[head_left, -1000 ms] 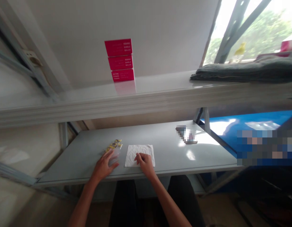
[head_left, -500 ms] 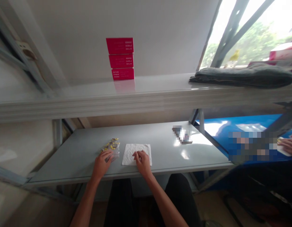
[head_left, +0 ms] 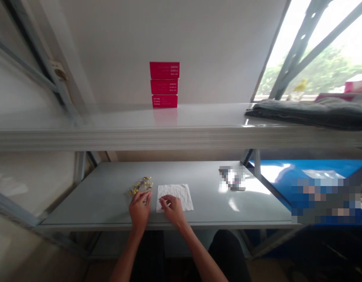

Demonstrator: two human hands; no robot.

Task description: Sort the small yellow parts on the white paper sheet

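My left hand (head_left: 139,211) is at the near side of a small heap of yellow-and-dark little pieces (head_left: 142,185), which seem to lie on or in clear plastic. Its fingertips are closed together, and what they hold, if anything, is too small to name. A creased white cloth or tissue (head_left: 182,196) lies flat to the right of the heap. Over its near left part is my right hand (head_left: 173,210), thumb and fingers pinched. Whatever may be between them cannot be made out.
The grey tabletop (head_left: 110,199) carries a pixelated object (head_left: 232,179) at the right. Above runs a shelf (head_left: 204,115) with three stacked red boxes (head_left: 164,85) and a folded grey cloth (head_left: 310,113). A blue table (head_left: 274,168) stands beyond the right-hand frame.
My left hand has shifted right and closed its fingertips, coming nearer to my right hand. My right hand has moved slightly left over the white cloth. The whole view has also shifted.
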